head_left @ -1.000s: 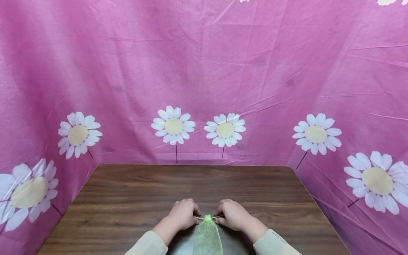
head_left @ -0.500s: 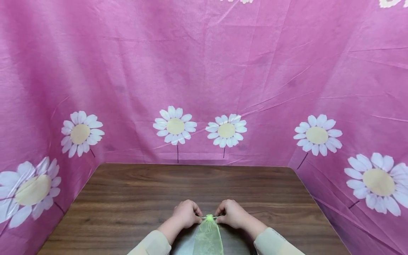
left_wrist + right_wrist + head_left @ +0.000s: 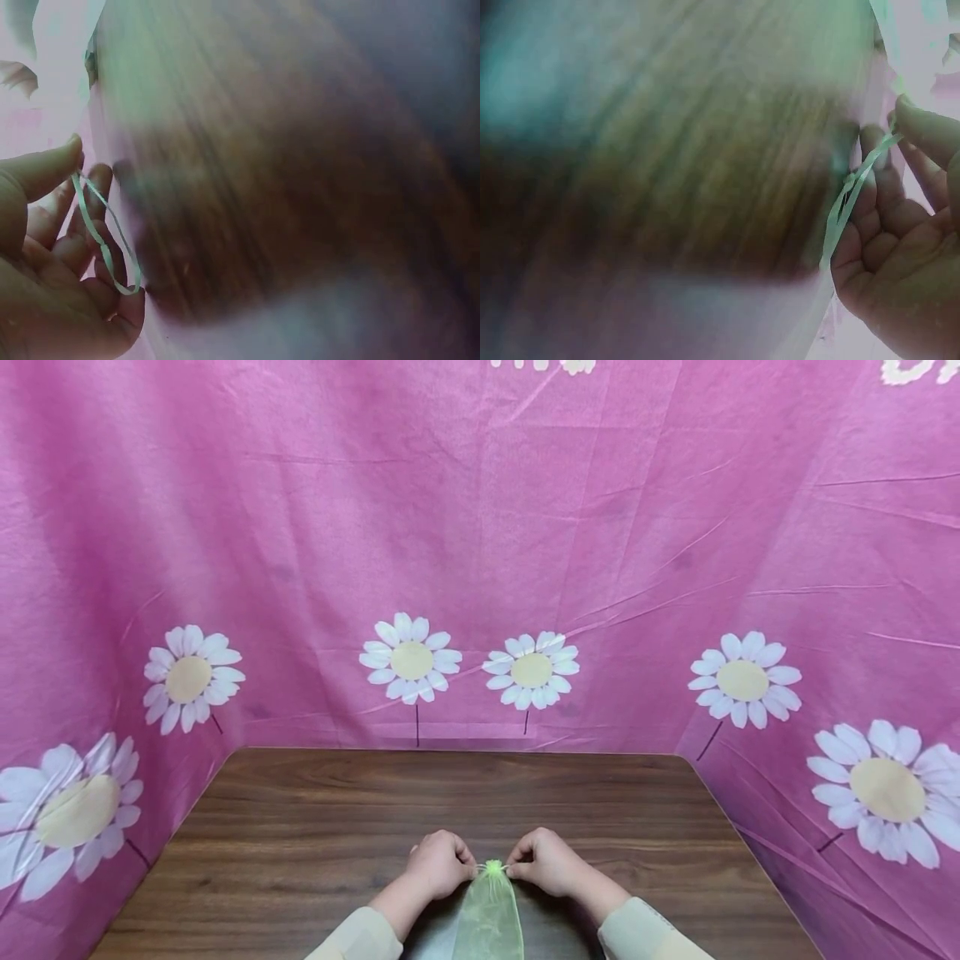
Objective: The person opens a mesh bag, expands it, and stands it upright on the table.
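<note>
A sheer light green drawstring pouch (image 3: 487, 917) lies toward me at the front middle, its neck gathered into a tight ruffle. My left hand (image 3: 441, 865) pinches the drawstring on the left of the neck. On the other side, my right hand (image 3: 546, 863) pinches the drawstring between thumb and forefinger. In the left wrist view a thin pale ribbon loop (image 3: 105, 244) hangs from the pinch across the curled fingers. The right wrist view has a pale ribbon (image 3: 847, 199) with a small knot trailing down over the palm. The pouch's lower end is cut off by the frame.
A dark wood-grain table (image 3: 360, 793) spreads under both hands. Pink cloth (image 3: 480, 527) printed with white daisies hangs around its back and sides. A pale sheen lies on the table beside the pouch's left edge.
Both hands still pinch the drawstring; the left hand has shifted slightly right, closer to the pouch's neck. The visible string between the hands and the ruffle looks shorter.
</note>
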